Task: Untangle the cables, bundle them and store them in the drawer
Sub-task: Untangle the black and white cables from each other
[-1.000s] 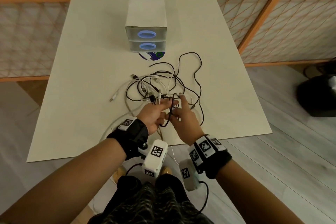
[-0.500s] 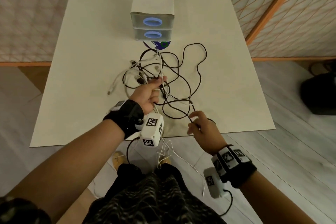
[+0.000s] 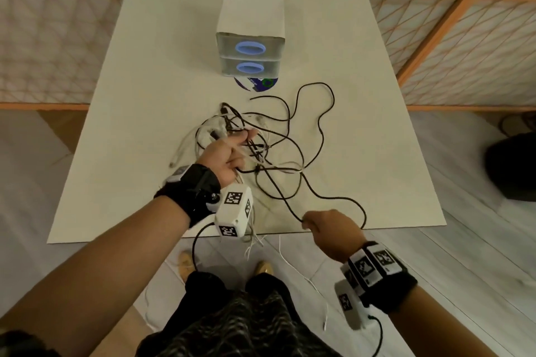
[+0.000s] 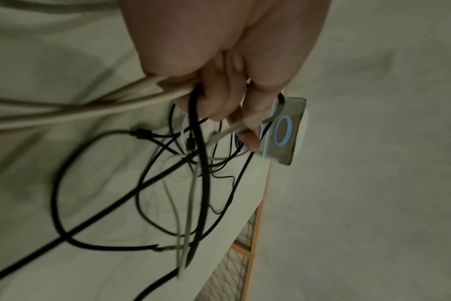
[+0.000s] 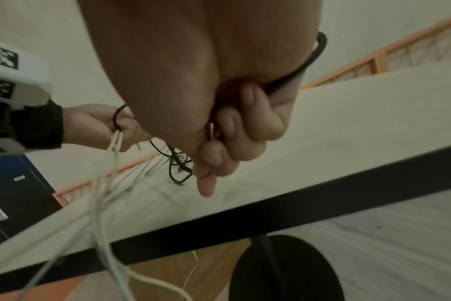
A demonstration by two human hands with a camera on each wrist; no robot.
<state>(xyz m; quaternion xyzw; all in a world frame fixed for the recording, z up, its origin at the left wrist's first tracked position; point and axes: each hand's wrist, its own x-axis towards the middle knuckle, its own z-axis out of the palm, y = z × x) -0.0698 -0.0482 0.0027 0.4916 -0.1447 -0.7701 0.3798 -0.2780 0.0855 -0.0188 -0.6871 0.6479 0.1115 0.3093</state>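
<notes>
Since half a second ago the right hand (image 3: pixel 330 229) has drawn back toward the body, to about 5 o'clock of the tangle, and the black cable (image 3: pixel 333 198) it holds has paid out into a longer run; the left hand (image 3: pixel 229 153) has barely shifted.

Nearest, the right hand sits at the table's (image 3: pixel 121 182) front edge, fingers curled tight round the black cable. My reading is that it pulls this one strand away so that it slides free of the knot. White cables (image 5: pixel 101 203) trail off the front edge and hang toward the floor.

Further in, at 9 o'clock of the knot, the left hand is clenched on a clutch of white and black strands (image 4: pixel 193 126), apparently anchoring the tangle (image 3: pixel 261 148) so that the pull does not drag the whole mass along. The tangle lies mid-table, with one black loop flung out toward 1 o'clock.

Farthest, at 12 o'clock, stands the drawer unit (image 3: pixel 250 38), both drawers closed, a disc (image 3: pixel 256 84) poking out from beneath it. Nothing is bundled or stored yet.

How many cables there are, and which crossings are real knots, I cannot tell: both wrist views are blurred, and each palm hides what it grips. The ends of the hanging white cables are hard to follow.
</notes>
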